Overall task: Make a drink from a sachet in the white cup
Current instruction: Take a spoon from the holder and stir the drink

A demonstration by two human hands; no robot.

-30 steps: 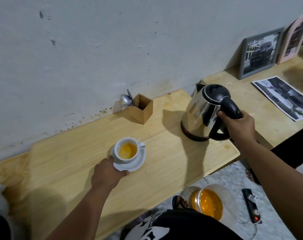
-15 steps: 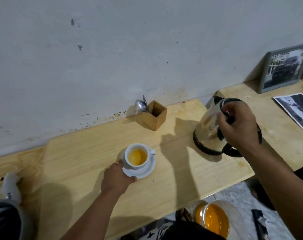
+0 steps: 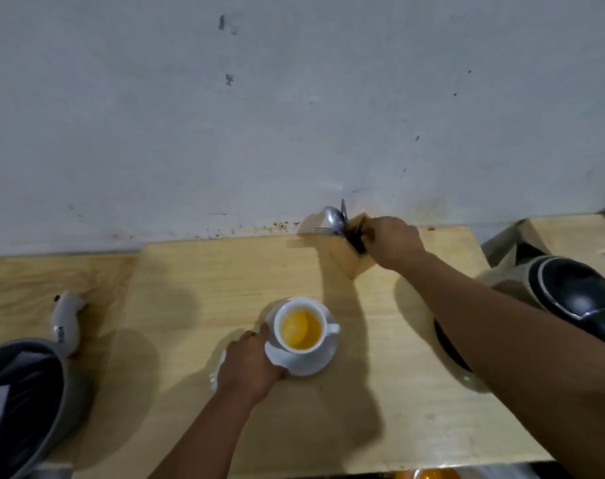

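White cup (image 3: 301, 329), yellow liquid inside, sits on its saucer (image 3: 303, 363) at table centre. My left hand (image 3: 249, 368) steadies the saucer rim at 8 o'clock. My right hand (image 3: 391, 242), at 1 o'clock, reaches into the cutlery box (image 3: 349, 252); its grasp is hidden. Risk: box tips.

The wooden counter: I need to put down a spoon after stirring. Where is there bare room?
Bare wood lies left of the saucer, toward the white sachet, and in front of it to the counter edge. It is crowded right, around the kettle and the wooden holder.
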